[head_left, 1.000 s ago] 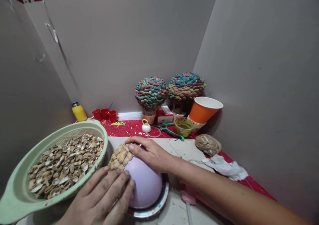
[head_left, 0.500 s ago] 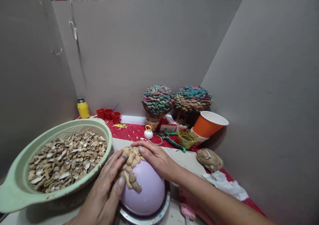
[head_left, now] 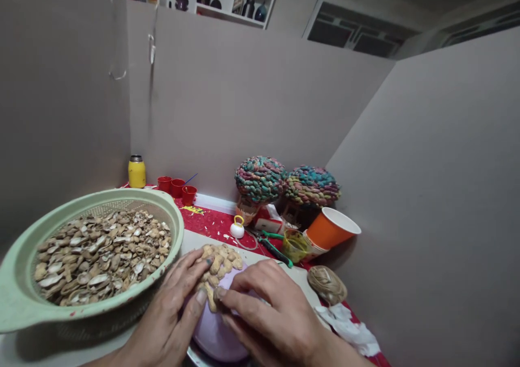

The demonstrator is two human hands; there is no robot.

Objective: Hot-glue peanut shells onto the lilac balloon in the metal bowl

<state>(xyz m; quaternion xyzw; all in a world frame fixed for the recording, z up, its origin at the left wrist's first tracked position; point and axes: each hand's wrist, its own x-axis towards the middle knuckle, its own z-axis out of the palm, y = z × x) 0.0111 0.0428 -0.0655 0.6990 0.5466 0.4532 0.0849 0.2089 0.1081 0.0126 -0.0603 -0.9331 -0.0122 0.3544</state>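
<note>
A lilac balloon (head_left: 215,332) sits in a round metal-rimmed holder (head_left: 197,356), its upper left side covered with peanut shells (head_left: 221,259). Along that side my left hand (head_left: 179,296) lies with fingers stretched out and thumb apart, touching the shells and the balloon. My right hand (head_left: 276,307) is closed over the front of the balloon. Its fingertips pinch a brownish peanut shell (head_left: 219,294) against the surface, next to the lower shells. The right hand hides much of the balloon.
A green colander (head_left: 179,221) full of peanut shells stands left. Behind are a yellow bottle (head_left: 137,173), red cups (head_left: 177,187), and two shell-covered balloon models (head_left: 260,178). Green-handled pliers (head_left: 276,250), an orange paper cup (head_left: 327,229) and twine (head_left: 327,284) lie right. Grey panels surround the table.
My right hand has come down from the top of the balloon to its front and closed on a shell. My left hand stays in place. The camera view has tilted.
</note>
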